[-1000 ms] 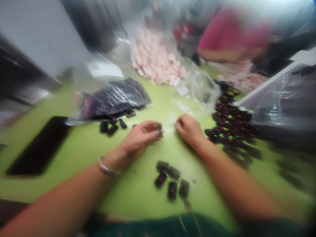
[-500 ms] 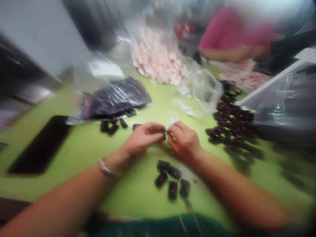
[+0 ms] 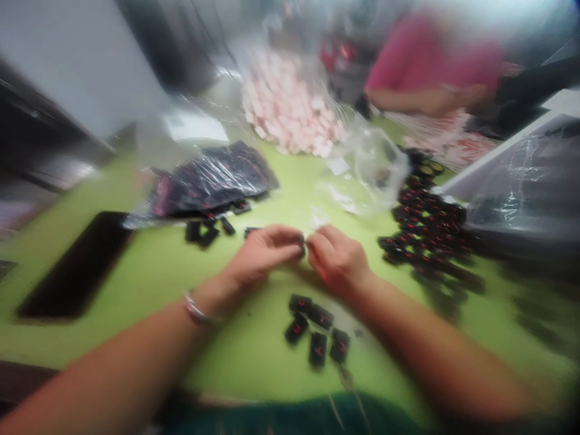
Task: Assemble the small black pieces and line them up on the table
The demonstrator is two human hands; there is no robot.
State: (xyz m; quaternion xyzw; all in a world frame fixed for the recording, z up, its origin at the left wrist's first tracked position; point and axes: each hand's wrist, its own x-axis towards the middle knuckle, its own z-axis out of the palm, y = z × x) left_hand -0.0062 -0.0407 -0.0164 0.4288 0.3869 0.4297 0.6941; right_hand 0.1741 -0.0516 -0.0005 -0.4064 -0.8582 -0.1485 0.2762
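Where the hands meet, head view: the left hand (image 3: 265, 254) pinches a small dark part (image 3: 301, 244) between thumb and fingers, over the middle of the counter (image 3: 244, 344); the fingertips mostly hide it.
Right hand (image 3: 339, 260): curled, its fingertips gathered just beside the part; whether they grip it or anything else cannot be told. The two meet so closely, presumably, because one steadies while the other works.
Five blocks (image 3: 318, 349): lying between the forearms, nearer the body, red marks up, perhaps grouped there to stay apart from the pile.
Pile (image 3: 426, 223): black, red-marked pieces heaped beside the right forearm, likely for short reach.
Bag (image 3: 217, 178): beyond the left hand, filled with dark pieces; loose pieces (image 3: 203, 232) lie at its near edge, perhaps for easier picking.
Slab (image 3: 75, 266): flat at far left, well apart from the hands, probably out of their way.
Pale heap (image 3: 290, 109): farther back, near a pink sleeve (image 3: 403, 54).
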